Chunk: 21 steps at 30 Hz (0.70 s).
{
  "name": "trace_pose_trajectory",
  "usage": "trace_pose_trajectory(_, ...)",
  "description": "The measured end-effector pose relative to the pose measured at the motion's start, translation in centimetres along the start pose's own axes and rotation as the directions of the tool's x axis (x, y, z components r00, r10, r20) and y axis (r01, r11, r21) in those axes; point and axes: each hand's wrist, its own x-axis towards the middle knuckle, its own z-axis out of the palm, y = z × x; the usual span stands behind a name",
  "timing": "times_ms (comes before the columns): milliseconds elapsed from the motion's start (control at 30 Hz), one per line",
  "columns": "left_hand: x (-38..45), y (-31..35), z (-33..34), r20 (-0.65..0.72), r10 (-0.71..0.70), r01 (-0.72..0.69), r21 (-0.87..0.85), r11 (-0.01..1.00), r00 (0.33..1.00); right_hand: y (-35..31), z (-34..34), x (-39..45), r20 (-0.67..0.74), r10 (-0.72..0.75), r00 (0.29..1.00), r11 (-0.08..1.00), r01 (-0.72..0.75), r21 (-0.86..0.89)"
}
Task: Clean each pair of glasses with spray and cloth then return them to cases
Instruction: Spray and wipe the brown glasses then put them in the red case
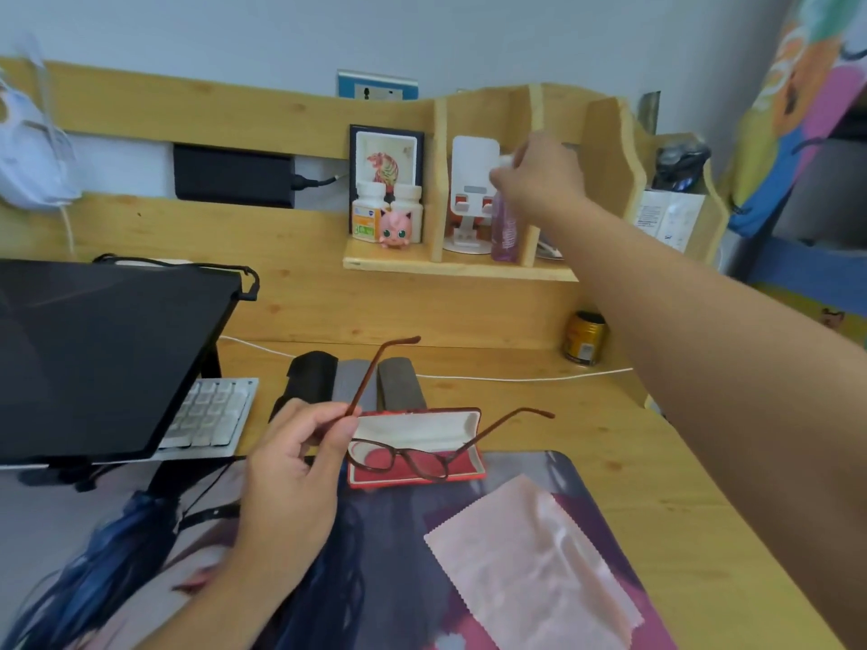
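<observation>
Fetching spray | glasses [413, 455] pinched by left hand [286, 466] | spray bottle [504, 222] gripped under right hand [539, 173] fingers | next: lifted, lenses misted.

Your left hand [286, 466] pinches thin reddish-brown framed glasses [403, 457]; beside it lie an open red hard case [462, 473] and a pale pink zigzag-edged cloth [535, 565].

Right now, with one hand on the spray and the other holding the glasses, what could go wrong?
The left hand pinches the glasses by one temple only, so they could swing or drop. The right hand grips the spray bottle in a narrow shelf slot beside the white stand, which it might knock.
</observation>
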Motion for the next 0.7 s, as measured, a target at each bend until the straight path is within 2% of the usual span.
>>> trace_pose_trajectory(67,-0.2,0.0,-0.1,-0.003,-0.025,0.025,-0.03,0.999,1.0,0.3,-0.1,-1.6,0.033,-0.049,0.998,0.992,0.045,0.117)
trace_pose_trajectory(133,-0.1,0.0,0.0,-0.006,-0.043,0.042,-0.048,0.998,0.999,1.1,-0.9,-3.4,-0.032,-0.073,0.997,0.968,0.079,0.238)
trace_pose_trajectory(200,-0.3,0.1,0.0,0.0,-0.036,0.036,-0.037,0.999,0.999,2.6,-2.3,-5.4,-0.09,-0.016,0.996,0.919,0.05,0.391)
trace_pose_trajectory(300,-0.3,0.3,0.1,0.01,0.008,-0.008,-0.023,1.0,1.0,5.9,-2.6,-9.3,0.037,0.031,0.999,0.846,-0.046,0.531)
trace_pose_trajectory(367,-0.6,0.4,0.4,0.02,0.034,-0.034,-0.023,0.999,0.999,9.4,-0.6,-12.5,0.192,0.078,0.978,0.86,-0.163,0.483)
trace_pose_trajectory(467,-0.9,0.2,0.6,0.017,0.051,-0.05,-0.033,0.998,0.999,13.8,3.2,-15.7,0.407,0.183,0.895,0.857,-0.348,0.381)
trace_pose_trajectory(500,-1.0,0.2,0.6,0.02,0.062,-0.061,-0.023,0.998,0.998,14.9,4.3,-15.9,0.442,0.204,0.874,0.879,-0.362,0.31)
trace_pose_trajectory(533,-1.0,0.1,0.7,0.025,0.074,-0.074,-0.011,0.997,0.997,15.7,5.0,-15.8,0.462,0.197,0.865,0.937,-0.304,0.171)
trace_pose_trajectory(600,-1.0,-0.1,0.7,0.033,0.088,-0.088,-0.001,0.996,0.996,16.4,6.1,-15.6,0.502,0.123,0.856,0.99,-0.075,-0.116)
trace_pose_trajectory(700,-1.0,-0.3,0.7,0.033,0.074,-0.074,0.002,0.997,0.997,16.4,7.1,-15.3,0.528,0.002,0.849,0.969,0.128,-0.209)
